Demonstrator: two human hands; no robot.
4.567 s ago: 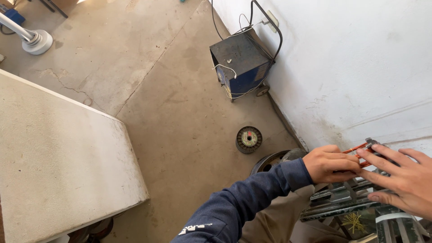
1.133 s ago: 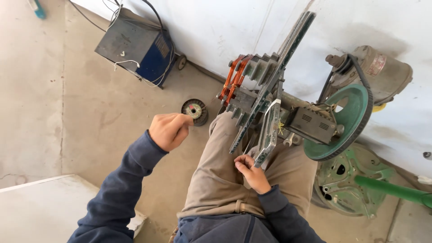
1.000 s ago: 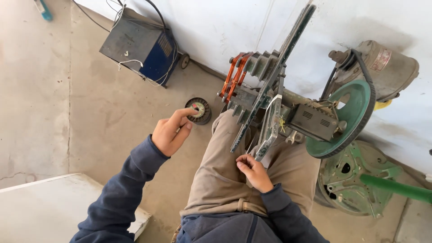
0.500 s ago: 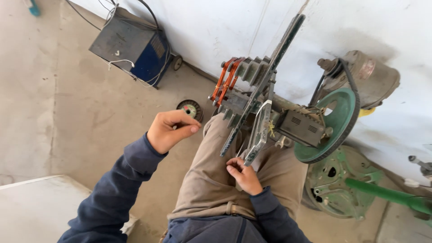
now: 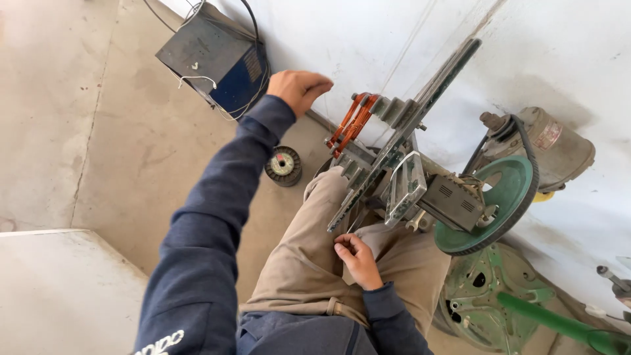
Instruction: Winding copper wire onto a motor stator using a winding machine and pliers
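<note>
I sit in front of a coil winding machine (image 5: 401, 177) with stepped grey formers, orange coils (image 5: 351, 118) and a green pulley wheel (image 5: 499, 204). My left hand (image 5: 297, 89) is raised out to the left of the orange coils, fingers pinched on a thin wire that runs toward the machine. My right hand (image 5: 356, 260) rests on my thigh just below the machine's frame, fingers curled; whether it pinches wire I cannot tell. A wire spool (image 5: 283, 165) lies on the floor under my left forearm.
A blue metal box (image 5: 213, 59) with cables stands against the white wall at upper left. An electric motor (image 5: 549, 141) sits behind the pulley. A green base plate (image 5: 486, 302) and green handle (image 5: 559, 322) lie at lower right. A pale slab (image 5: 59, 289) fills the lower left.
My left hand has risen from beside my knee, up and away toward the wall next to the orange coils. My right hand has stayed on my thigh.
</note>
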